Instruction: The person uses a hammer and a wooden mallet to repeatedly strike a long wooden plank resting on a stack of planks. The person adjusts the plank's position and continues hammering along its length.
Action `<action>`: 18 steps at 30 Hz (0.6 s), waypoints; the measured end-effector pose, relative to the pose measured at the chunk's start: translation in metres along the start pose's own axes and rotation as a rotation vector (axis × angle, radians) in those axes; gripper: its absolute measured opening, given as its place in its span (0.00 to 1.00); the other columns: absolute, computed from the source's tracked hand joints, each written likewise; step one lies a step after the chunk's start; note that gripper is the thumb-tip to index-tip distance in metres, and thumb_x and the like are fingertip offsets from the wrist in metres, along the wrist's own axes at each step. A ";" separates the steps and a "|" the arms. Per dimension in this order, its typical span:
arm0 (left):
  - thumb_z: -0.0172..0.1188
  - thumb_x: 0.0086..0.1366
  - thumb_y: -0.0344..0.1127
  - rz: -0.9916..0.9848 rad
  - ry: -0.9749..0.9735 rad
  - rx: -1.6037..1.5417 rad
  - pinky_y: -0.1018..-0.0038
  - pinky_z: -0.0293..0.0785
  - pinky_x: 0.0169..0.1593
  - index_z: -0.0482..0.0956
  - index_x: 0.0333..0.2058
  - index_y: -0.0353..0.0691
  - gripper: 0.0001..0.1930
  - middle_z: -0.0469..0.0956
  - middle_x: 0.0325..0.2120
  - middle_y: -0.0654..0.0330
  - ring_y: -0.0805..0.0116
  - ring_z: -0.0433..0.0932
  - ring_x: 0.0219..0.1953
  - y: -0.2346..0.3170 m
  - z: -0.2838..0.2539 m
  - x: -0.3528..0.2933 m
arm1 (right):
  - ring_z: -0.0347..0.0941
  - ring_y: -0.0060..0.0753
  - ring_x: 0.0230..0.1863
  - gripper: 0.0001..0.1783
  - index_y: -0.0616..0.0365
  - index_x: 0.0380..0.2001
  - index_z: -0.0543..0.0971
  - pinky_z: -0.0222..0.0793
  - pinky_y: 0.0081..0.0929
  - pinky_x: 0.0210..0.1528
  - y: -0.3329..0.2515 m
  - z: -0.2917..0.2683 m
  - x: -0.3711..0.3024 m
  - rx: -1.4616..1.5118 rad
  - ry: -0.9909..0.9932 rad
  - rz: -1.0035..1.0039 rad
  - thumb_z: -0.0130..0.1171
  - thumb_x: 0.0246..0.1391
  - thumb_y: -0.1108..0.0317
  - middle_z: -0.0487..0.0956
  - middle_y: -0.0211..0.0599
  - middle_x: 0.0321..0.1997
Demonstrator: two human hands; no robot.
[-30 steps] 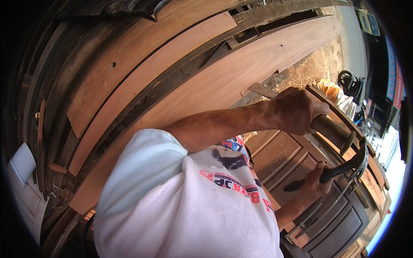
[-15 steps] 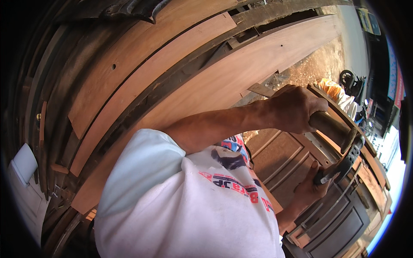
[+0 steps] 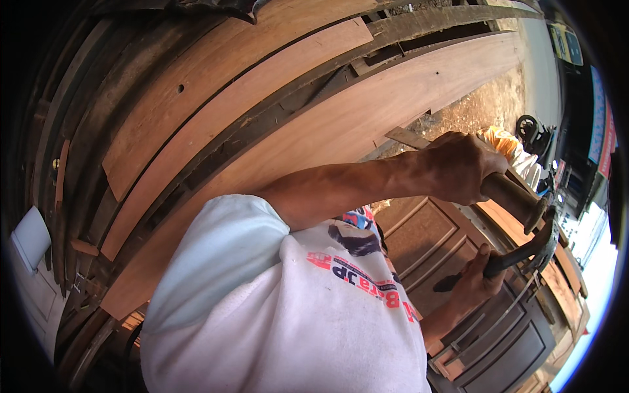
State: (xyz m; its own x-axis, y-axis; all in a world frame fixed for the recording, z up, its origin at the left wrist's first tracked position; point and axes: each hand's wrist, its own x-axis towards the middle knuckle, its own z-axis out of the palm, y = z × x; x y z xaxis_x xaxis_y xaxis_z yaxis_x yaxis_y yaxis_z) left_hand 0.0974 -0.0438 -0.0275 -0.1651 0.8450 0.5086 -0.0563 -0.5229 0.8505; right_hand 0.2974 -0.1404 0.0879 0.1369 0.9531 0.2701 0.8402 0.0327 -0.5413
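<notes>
My left hand point(image 3: 462, 167) is wrapped round the thick, brown handle of what looks like a chisel point(image 3: 514, 200). The handle's flared butt end points right. A flat strip point(image 3: 407, 137) shows on the other side of this fist; whether it is the blade I cannot tell. My right hand point(image 3: 478, 278), lower right, grips the dark handle of a hammer point(image 3: 503, 263). The metal hammer head point(image 3: 545, 243), somewhat blurred, stands close to the butt end.
Long pale planks point(image 3: 341, 124) stretch diagonally along the left and top. Panelled wooden doors point(image 3: 419, 239) lie on the right, around my right forearm. Past them are an orange and white cloth bundle point(image 3: 511, 147), a black wheel point(image 3: 529, 128) and a street.
The hammer head has swung slightly down and right, away from the butt end, and more of its handle shows. My left hand keeps its hold; the whole view has shifted a little.
</notes>
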 end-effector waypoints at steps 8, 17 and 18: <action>0.71 0.50 0.32 -0.041 -0.049 0.011 0.56 0.82 0.38 0.82 0.35 0.43 0.12 0.84 0.27 0.50 0.46 0.86 0.32 0.003 -0.004 0.001 | 0.64 0.13 0.17 0.14 0.57 0.31 0.77 0.58 0.14 0.19 -0.006 -0.020 0.010 -0.004 0.109 0.009 0.71 0.63 0.63 0.71 0.24 0.17; 0.72 0.48 0.32 -0.019 0.010 0.005 0.56 0.82 0.37 0.82 0.35 0.43 0.13 0.84 0.25 0.51 0.46 0.86 0.31 0.000 0.001 0.004 | 0.66 0.13 0.17 0.14 0.58 0.31 0.78 0.60 0.16 0.19 -0.007 -0.022 0.015 -0.003 0.112 0.035 0.72 0.62 0.62 0.73 0.26 0.19; 0.72 0.48 0.32 -0.032 -0.003 0.006 0.55 0.81 0.36 0.82 0.34 0.43 0.13 0.84 0.25 0.51 0.46 0.85 0.31 0.001 0.000 0.002 | 0.66 0.13 0.17 0.14 0.58 0.31 0.78 0.60 0.16 0.19 -0.008 -0.021 0.015 0.001 0.106 0.040 0.72 0.62 0.62 0.73 0.26 0.20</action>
State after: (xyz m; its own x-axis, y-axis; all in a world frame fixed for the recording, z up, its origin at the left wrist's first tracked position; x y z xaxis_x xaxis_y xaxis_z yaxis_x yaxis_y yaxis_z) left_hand 0.0970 -0.0423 -0.0259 -0.1608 0.8618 0.4811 -0.0556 -0.4946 0.8673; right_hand 0.3038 -0.1327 0.1129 0.2248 0.9164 0.3312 0.8327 -0.0042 -0.5537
